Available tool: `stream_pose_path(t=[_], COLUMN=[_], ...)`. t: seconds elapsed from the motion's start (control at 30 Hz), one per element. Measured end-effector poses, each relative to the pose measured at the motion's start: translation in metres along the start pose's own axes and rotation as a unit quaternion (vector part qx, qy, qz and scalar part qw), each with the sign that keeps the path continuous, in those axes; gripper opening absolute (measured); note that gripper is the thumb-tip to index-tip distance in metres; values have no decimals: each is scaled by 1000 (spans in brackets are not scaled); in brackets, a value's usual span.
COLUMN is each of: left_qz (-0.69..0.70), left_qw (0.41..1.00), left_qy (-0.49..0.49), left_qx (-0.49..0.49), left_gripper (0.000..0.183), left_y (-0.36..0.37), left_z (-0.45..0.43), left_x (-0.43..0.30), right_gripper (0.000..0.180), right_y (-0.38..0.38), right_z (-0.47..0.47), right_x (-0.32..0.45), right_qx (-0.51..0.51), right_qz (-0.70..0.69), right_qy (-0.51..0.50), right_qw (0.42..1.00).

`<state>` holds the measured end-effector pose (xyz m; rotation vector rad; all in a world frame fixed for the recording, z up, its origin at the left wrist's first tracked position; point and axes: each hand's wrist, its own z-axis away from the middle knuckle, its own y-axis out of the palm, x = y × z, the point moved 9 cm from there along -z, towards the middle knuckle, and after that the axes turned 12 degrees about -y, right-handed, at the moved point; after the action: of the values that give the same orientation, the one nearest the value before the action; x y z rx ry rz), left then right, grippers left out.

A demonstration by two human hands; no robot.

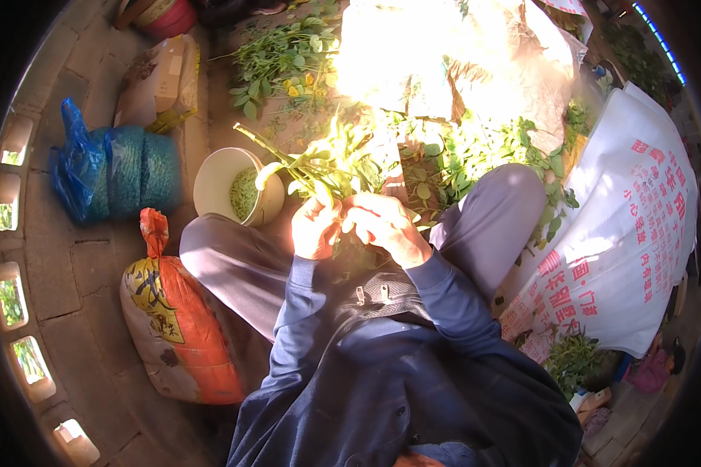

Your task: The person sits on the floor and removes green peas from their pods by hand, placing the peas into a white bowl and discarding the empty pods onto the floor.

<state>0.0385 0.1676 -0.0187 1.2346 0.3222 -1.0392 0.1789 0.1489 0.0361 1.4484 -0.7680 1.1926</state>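
My left hand (315, 226) grips the lower part of a leafy green bean plant (309, 175), whose bare cut stalk points up and left. Pale pods hang among its leaves, washed out by strong sunlight. Close beside it, my right hand (388, 225) has curled fingers against the plant's near end. What lies between its fingertips is hidden. Just left of the plant, a white plastic bucket (210, 181) stands tilted in view, with shelled green beans (244, 194) inside. Both hands are above my lap, between my bent knees.
An orange-and-white sack (181, 333) and a blue plastic bag (134, 175) stand on the left paving. Behind them is a cardboard box (163, 76). Cut plants (292, 52) lie ahead. At right spreads a white printed woven sheet (619, 227); a person (651, 368) is beyond it.
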Motion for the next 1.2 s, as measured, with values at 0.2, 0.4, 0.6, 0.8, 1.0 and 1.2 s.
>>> stream_pose_path(t=[0.2, 0.4, 0.6, 0.8, 1.0, 1.2], left_qz=[62, 43, 34, -33, -59, 127], left_qw=[998, 997, 998, 994, 993, 973], left_qy=[23, 1, -29, -84, -68, -155], left_qx=[-14, -58, -43, 65, 70, 114], left_gripper=[18, 17, 30, 38, 43, 42], left_y=[-3, -6, -3, 2, -25, -19], left_z=[1, 5, 6, 12, 12, 13], left_x=[9, 4, 6, 2, 3, 11], right_gripper=[29, 30, 31, 33, 34, 34], right_y=[-7, -9, -8, -14, -16, -16], right_z=[7, 3, -2, -6, -9, -12], right_x=[-16, -22, -7, 6, 7, 8], right_qx=[-48, -30, 3, 51, 104, 124], right_qz=[-111, -101, -56, -22, -24, -6], right_qy=[46, 43, 31, 33, 66, 65], right_qw=[992, 994, 998, 998, 992, 990])
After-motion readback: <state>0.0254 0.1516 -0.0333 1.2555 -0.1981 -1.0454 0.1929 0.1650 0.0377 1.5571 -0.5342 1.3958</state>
